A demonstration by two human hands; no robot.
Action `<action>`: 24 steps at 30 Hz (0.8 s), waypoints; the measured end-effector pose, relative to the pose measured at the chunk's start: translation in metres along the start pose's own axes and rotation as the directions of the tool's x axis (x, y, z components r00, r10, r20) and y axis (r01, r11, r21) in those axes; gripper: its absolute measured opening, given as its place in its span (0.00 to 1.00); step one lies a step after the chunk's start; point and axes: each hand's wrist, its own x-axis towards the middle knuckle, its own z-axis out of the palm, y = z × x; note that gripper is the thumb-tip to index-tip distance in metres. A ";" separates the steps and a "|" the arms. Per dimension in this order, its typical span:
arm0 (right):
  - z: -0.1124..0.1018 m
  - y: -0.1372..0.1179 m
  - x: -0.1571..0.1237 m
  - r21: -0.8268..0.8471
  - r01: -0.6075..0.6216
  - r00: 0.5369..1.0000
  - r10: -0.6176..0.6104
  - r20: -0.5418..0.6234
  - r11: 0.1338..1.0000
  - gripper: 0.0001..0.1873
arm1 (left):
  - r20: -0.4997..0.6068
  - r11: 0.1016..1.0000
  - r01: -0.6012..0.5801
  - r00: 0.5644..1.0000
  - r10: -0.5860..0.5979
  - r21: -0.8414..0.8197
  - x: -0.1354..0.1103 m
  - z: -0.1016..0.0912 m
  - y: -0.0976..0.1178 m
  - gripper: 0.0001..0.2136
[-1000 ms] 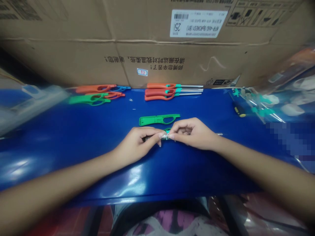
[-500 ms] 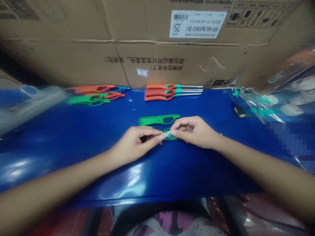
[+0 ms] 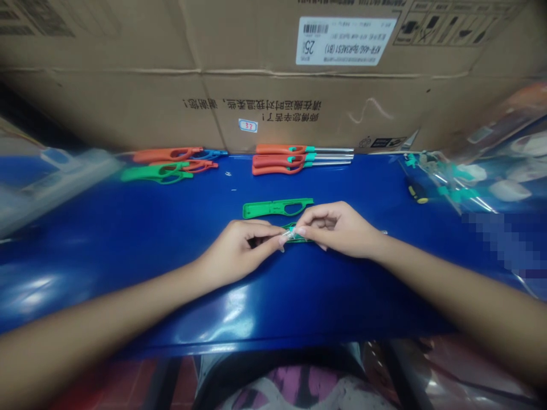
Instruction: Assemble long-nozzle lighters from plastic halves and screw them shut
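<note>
My left hand (image 3: 245, 247) pinches a small silvery part (image 3: 289, 234) between thumb and fingertips. Opposite it, my right hand (image 3: 337, 230) is closed at the fingertips on the teal end (image 3: 293, 229) of the same small piece. Whether this is one part or two joined ones I cannot tell. Just under the fingertips lies a green lighter casing half (image 3: 304, 240), largely covered by my hands. Beyond them another green casing half (image 3: 277, 209) rests on the blue table with its hollow inside upward.
Several red-orange lighters with metal tubes (image 3: 282, 161) lie by the cardboard box (image 3: 141, 102). Orange and green casings (image 3: 156, 172) are at the back left, near a translucent plastic container (image 3: 77, 182). On the right are a black-and-yellow screwdriver (image 3: 416, 192) and bagged teal parts (image 3: 461, 193).
Both hands keep their pinch on the small part at almost the same spot. The whole view has shifted very slightly; the casings and lighters lie as before.
</note>
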 end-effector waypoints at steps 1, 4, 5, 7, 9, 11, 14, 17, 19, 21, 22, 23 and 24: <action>0.000 0.000 0.000 0.015 0.002 1.000 -0.002 -0.005 1.000 0.12 | -0.001 1.000 0.003 1.000 -0.003 -0.013 0.001 -0.001 0.000 0.10; 0.000 0.001 0.000 0.051 0.007 1.000 -0.006 -0.019 0.999 0.12 | -0.004 0.997 0.019 1.000 -0.019 -0.068 0.003 -0.002 -0.001 0.09; 0.000 0.001 0.000 0.058 0.010 1.000 -0.008 -0.022 0.998 0.11 | -0.004 0.996 0.024 1.000 -0.024 -0.086 0.003 -0.003 -0.002 0.09; -0.001 0.001 0.000 0.066 0.012 1.000 -0.010 -0.019 0.998 0.11 | -0.001 0.993 0.031 0.999 -0.032 -0.111 0.004 -0.004 -0.003 0.09; -0.002 0.001 0.001 0.071 0.017 1.000 -0.015 -0.017 0.997 0.12 | 0.000 0.992 0.030 1.000 -0.030 -0.120 0.004 -0.004 -0.004 0.09; -0.003 0.002 0.001 0.067 0.032 0.999 -0.030 -0.024 0.997 0.12 | 0.006 0.993 0.025 1.000 -0.024 -0.113 0.004 -0.004 -0.004 0.09; -0.002 0.002 0.002 0.058 0.047 0.998 -0.045 -0.035 0.997 0.11 | 0.008 0.995 0.003 1.000 -0.002 -0.099 0.004 -0.004 -0.004 0.08; -0.001 0.002 0.001 0.041 0.036 0.999 -0.035 -0.034 0.999 0.11 | 0.016 0.996 -0.015 1.000 0.017 -0.083 0.004 -0.004 -0.003 0.08; -0.001 0.002 0.001 0.019 0.027 0.999 -0.026 -0.028 0.999 0.10 | 0.032 0.997 -0.032 0.999 0.034 -0.065 0.004 -0.005 -0.003 0.09; -0.001 0.002 0.001 0.003 0.021 1.000 -0.021 -0.021 1.000 0.11 | 0.046 0.998 -0.050 0.998 0.053 -0.049 0.004 -0.005 -0.003 0.11; -0.001 0.001 0.001 0.000 0.020 1.000 -0.020 -0.018 1.000 0.11 | 0.049 0.998 -0.055 0.997 0.057 -0.043 0.004 -0.005 -0.003 0.11; -0.001 0.001 0.001 -0.001 0.021 1.000 -0.021 -0.017 1.000 0.11 | 0.049 0.998 -0.055 0.997 0.057 -0.040 0.004 -0.005 -0.003 0.11; -0.001 0.001 0.001 0.000 0.023 1.000 -0.023 -0.015 1.000 0.11 | 0.048 0.998 -0.053 0.997 0.054 -0.039 0.004 -0.005 -0.003 0.11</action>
